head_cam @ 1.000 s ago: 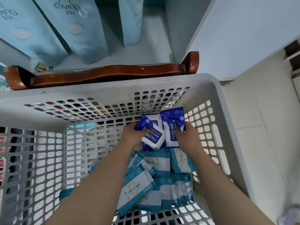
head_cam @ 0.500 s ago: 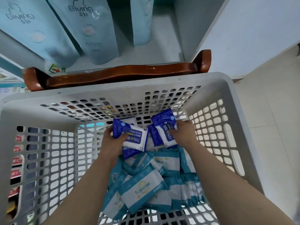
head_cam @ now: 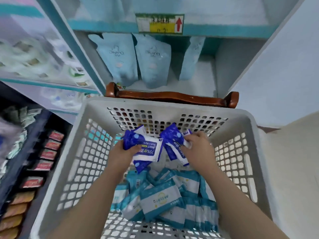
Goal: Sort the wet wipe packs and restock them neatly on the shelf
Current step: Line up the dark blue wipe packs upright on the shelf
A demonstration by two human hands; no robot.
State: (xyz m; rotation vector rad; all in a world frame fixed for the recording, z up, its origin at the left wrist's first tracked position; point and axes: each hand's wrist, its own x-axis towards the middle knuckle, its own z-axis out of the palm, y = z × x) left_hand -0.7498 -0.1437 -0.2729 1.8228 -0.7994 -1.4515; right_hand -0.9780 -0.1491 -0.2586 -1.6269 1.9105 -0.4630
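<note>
Gathering dark blue packs [head_cam: 146,149] at the far end of the white basket [head_cam: 172,104], seen from the head view.
The left hand [head_cam: 120,154] curls its fingers round a small stack and the right hand [head_cam: 198,149] pinches another bunch, while teal packs [head_cam: 160,200] lie heaped at the near end. The packs look light, soft and slick, likely to slide apart, so squeezing each stack across its flat faces seems safest before lifting to the shelf [head_cam: 198,80] beyond.

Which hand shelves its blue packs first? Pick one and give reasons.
Probably right. Both hands grip blue packs inside the basket, but the right hand sits nearer the open shelf spot beside the pouches; the left hand lines up with the pouches.
</note>
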